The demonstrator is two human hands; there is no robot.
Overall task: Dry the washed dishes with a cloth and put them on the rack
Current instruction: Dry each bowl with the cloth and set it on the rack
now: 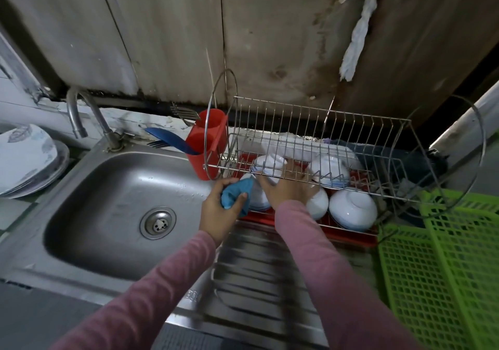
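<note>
A person's left hand [220,209] bunches a blue cloth [236,191] in curled fingers at the front left corner of a steel wire rack [310,122]. The right hand [286,187] reaches under the rack's upper tier, thumb and fingers clasping an upturned white bowl [267,164]. A stamped mark [192,295] on the steel sink [108,187], left of the rack, is too blurred to read. More glossy bowls [352,209] sit on a red tray [359,239] beneath the rack. A red plastic cutlery holder [208,147] hangs on its left end, and green lattice baskets [445,255] lie to its right.

Left hand [218,210] grips cloth [235,190]; right hand [286,189] seemingly holds bowl [270,162] in rack [318,118]
</note>
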